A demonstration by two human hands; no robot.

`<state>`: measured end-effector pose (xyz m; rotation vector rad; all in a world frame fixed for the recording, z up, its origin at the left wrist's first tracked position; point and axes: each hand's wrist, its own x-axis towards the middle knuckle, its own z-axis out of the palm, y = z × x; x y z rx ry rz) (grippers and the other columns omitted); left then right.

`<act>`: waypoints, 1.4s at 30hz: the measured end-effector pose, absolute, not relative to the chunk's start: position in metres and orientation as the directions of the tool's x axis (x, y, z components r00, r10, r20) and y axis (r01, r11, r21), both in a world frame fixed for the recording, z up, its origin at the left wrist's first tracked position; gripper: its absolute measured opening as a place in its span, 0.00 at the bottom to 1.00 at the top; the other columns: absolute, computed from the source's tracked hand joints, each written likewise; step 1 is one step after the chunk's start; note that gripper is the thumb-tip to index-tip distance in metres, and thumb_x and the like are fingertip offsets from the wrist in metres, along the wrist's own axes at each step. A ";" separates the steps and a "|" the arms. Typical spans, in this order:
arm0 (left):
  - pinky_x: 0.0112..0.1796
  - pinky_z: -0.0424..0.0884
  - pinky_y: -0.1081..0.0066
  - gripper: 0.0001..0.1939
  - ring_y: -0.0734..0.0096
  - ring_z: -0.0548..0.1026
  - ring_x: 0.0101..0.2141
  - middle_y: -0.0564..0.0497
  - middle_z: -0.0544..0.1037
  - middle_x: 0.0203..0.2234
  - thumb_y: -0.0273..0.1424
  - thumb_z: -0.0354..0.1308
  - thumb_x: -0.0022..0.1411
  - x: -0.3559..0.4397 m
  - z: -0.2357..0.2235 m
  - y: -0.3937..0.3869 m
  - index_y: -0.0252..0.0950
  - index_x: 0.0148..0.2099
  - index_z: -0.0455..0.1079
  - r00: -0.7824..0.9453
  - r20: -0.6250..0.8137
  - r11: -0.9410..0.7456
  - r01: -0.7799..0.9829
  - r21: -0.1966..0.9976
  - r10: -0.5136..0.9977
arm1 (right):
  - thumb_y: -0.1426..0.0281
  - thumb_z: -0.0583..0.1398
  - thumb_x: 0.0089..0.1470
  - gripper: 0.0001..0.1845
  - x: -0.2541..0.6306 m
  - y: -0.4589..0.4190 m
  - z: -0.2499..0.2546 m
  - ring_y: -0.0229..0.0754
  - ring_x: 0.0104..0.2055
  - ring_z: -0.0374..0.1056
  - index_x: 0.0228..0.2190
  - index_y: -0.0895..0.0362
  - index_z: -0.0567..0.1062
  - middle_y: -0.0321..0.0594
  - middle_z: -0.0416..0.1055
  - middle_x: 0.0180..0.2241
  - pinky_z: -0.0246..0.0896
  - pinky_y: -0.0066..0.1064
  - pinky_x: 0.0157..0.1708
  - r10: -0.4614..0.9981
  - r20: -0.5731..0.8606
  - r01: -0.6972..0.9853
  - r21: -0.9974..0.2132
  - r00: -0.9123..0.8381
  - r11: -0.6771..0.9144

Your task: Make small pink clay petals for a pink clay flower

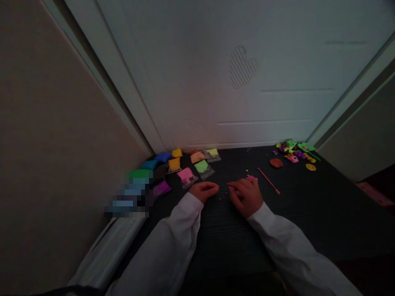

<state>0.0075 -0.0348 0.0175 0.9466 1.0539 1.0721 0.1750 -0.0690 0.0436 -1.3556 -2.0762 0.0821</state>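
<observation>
Two bare hands are noted over the dark tabletop (228, 238), well inside its edges. Your left hand (204, 191) has thumb and forefinger drawn together at the tips; whether a piece is pinched there cannot be told. Your right hand (246, 197) is curled, its forefinger pointing toward the left; its grip likewise cannot be determined. Small pink bits (219, 199) lie on the surface between your hands. A pink clay cluster (252, 177) sits just beyond your right knuckles, partly hidden by them. To its right, near it, you have a pink modelling stick (269, 181) lying aslant, and farther off a reddish-brown disc (276, 163). Coloured clay pieces (299, 153) are heaped at the far right, a yellow disc (311, 167) just beside them. Beyond your left hand are a pink clay packet (186, 176) and a light-green clay packet (202, 167).
</observation>
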 end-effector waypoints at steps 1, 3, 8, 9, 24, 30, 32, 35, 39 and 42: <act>0.25 0.62 0.76 0.11 0.78 0.67 0.20 0.53 0.72 0.17 0.29 0.64 0.29 0.009 0.017 -0.036 0.31 0.22 0.70 0.144 -0.192 0.220 -0.219 0.951 0.971 | 0.69 0.50 0.47 0.11 0.171 -0.068 0.044 0.38 0.34 0.59 0.33 0.55 0.68 0.38 0.66 0.29 0.41 0.36 0.40 0.826 0.508 0.784 -0.397 -0.245 0.477; 0.26 0.62 0.75 0.12 0.77 0.67 0.21 0.52 0.72 0.17 0.30 0.64 0.29 0.012 0.017 -0.037 0.31 0.22 0.70 0.161 -0.193 0.229 -0.246 0.942 0.968 | 0.70 0.50 0.47 0.10 0.160 -0.067 0.046 0.38 0.34 0.60 0.32 0.55 0.68 0.38 0.67 0.29 0.42 0.35 0.40 0.803 0.550 0.753 -0.423 -0.228 0.504; 0.30 0.64 0.72 0.15 0.75 0.69 0.23 0.52 0.73 0.19 0.31 0.64 0.28 0.009 0.015 -0.040 0.31 0.25 0.70 0.189 -0.228 0.279 -0.320 0.905 0.955 | 0.72 0.50 0.46 0.10 0.146 -0.071 0.049 0.36 0.35 0.60 0.33 0.55 0.67 0.37 0.67 0.31 0.42 0.35 0.41 0.786 0.575 0.684 -0.481 -0.225 0.548; 0.29 0.64 0.72 0.16 0.76 0.69 0.22 0.52 0.73 0.19 0.31 0.64 0.28 0.008 0.015 -0.040 0.31 0.25 0.70 0.190 -0.240 0.292 -0.326 0.899 0.952 | 0.73 0.50 0.46 0.10 0.146 -0.072 0.049 0.37 0.35 0.60 0.33 0.55 0.67 0.37 0.67 0.31 0.42 0.35 0.41 0.789 0.573 0.681 -0.489 -0.222 0.546; 0.25 0.61 0.77 0.09 0.79 0.66 0.21 0.54 0.71 0.17 0.29 0.62 0.34 0.000 0.020 -0.038 0.32 0.24 0.70 0.251 -0.184 0.226 -0.150 0.962 0.950 | 0.72 0.50 0.47 0.09 0.152 -0.075 0.052 0.37 0.34 0.60 0.30 0.56 0.68 0.37 0.67 0.29 0.46 0.34 0.39 0.826 0.533 0.645 -0.569 -0.184 0.511; 0.24 0.61 0.76 0.11 0.79 0.66 0.20 0.54 0.71 0.17 0.31 0.61 0.35 0.002 0.014 -0.038 0.32 0.26 0.70 0.222 -0.149 0.175 -0.104 0.979 0.964 | 0.72 0.50 0.47 0.09 0.153 -0.073 0.052 0.38 0.35 0.60 0.30 0.55 0.68 0.38 0.67 0.29 0.47 0.34 0.39 0.833 0.530 0.644 -0.584 -0.161 0.495; 0.25 0.61 0.76 0.11 0.79 0.66 0.20 0.54 0.71 0.17 0.31 0.61 0.36 0.001 0.013 -0.037 0.32 0.26 0.70 0.232 -0.160 0.192 -0.119 0.974 0.959 | 0.72 0.50 0.46 0.09 0.153 -0.073 0.052 0.37 0.34 0.60 0.31 0.55 0.67 0.37 0.67 0.29 0.47 0.34 0.39 0.834 0.527 0.650 -0.580 -0.161 0.491; 0.25 0.62 0.76 0.11 0.79 0.67 0.20 0.54 0.71 0.18 0.30 0.62 0.35 0.002 0.013 -0.037 0.32 0.27 0.70 0.257 -0.172 0.227 -0.200 0.953 0.951 | 0.72 0.50 0.47 0.09 0.154 -0.073 0.052 0.37 0.35 0.60 0.31 0.55 0.68 0.37 0.67 0.30 0.46 0.34 0.39 0.834 0.524 0.659 -0.567 -0.174 0.494; 0.24 0.62 0.76 0.13 0.80 0.67 0.20 0.54 0.71 0.17 0.30 0.62 0.35 0.003 0.013 -0.037 0.30 0.27 0.69 0.268 -0.174 0.243 -0.252 0.937 0.948 | 0.72 0.50 0.47 0.09 0.154 -0.075 0.051 0.37 0.35 0.60 0.31 0.55 0.68 0.37 0.67 0.30 0.46 0.34 0.39 0.833 0.517 0.653 -0.564 -0.197 0.505; 0.25 0.62 0.76 0.13 0.79 0.67 0.20 0.54 0.71 0.17 0.30 0.62 0.35 0.002 0.012 -0.037 0.30 0.27 0.69 0.276 -0.177 0.253 -0.269 0.929 0.945 | 0.72 0.50 0.47 0.09 0.153 -0.075 0.050 0.37 0.35 0.60 0.32 0.56 0.68 0.38 0.67 0.30 0.46 0.34 0.39 0.828 0.519 0.641 -0.567 -0.210 0.518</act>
